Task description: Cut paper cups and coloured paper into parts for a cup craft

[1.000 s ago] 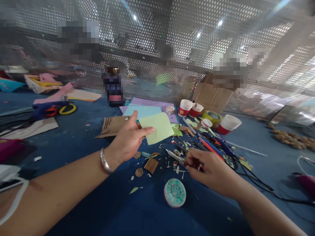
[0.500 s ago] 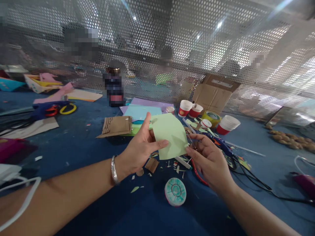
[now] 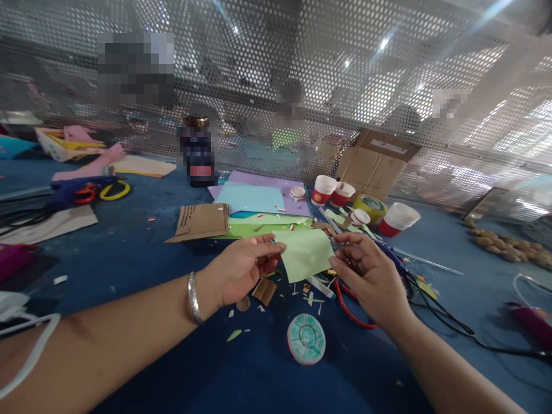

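Note:
A piece of pale green paper is held up between my two hands above the table, slightly curved. My left hand, with a silver bangle at the wrist, pinches the paper's left edge between thumb and fingers. At the right edge, the thumb and fingertips of my right hand close on the paper. A red loop handle shows just below my right hand; whether that hand also holds it I cannot tell. Nearer to me lies a round disc with a teal-painted top.
Paper scraps and a small cardboard piece lie below the paper. Behind are a cardboard sheet, coloured paper sheets, red-and-white cups and yellow tape. Black cable runs rightward. A perforated metal screen stands behind.
The green paper's upper edge has come down, uncovering the sheets behind it. My left hand has shifted from the paper's lower face to its left edge, its raised fingers lowered. My right hand stays nearly in place.

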Tool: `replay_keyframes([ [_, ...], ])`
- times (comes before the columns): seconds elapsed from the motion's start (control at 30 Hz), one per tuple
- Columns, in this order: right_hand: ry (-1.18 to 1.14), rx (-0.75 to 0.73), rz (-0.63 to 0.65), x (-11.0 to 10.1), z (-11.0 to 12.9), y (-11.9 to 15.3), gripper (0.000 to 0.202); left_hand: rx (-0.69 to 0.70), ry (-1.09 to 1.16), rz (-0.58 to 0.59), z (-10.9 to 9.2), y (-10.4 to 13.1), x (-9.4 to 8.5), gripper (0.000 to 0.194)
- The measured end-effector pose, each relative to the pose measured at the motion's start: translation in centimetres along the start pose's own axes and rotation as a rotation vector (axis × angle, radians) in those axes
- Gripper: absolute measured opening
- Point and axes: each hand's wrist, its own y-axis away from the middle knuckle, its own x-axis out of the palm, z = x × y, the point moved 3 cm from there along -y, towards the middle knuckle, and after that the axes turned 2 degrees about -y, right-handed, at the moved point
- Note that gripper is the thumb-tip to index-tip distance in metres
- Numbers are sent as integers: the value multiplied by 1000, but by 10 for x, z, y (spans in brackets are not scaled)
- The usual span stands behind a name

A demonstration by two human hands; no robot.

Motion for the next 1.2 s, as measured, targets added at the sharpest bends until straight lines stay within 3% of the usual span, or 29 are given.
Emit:
replay_keyframes([
  [0.2, 25, 31, 32, -2, 1, -2, 29, -18, 8, -83, 5, 5, -3, 34],
  [0.4, 117, -5, 13, -5, 2, -2, 28, -122, -202, 107, 8, 3, 0, 12],
  [0.47, 132, -5, 7, -6, 2, -3, 28, -72, -268, 102, 5, 1, -1, 13],
  [0.53, 139, 0, -13, -8, 3, -3, 30, 69, -288, 79, -3, -2, -3, 15],
  [0.6, 147, 6, -28, -9, 4, -3, 32, 213, -264, 73, -11, -2, -4, 17],
  [0.7, 154, 35, -2, -8, 6, -2, 34, 309, -176, 95, -16, -1, -4, 23],
  [0.93, 170, 108, 179, 5, 4, 6, 34, 362, -27, 129, -11, 9, 4, 18],
  [1.2, 153, 115, 188, 10, 12, 8, 34, 352, 3, 162, -1, 14, 15, 21],
])
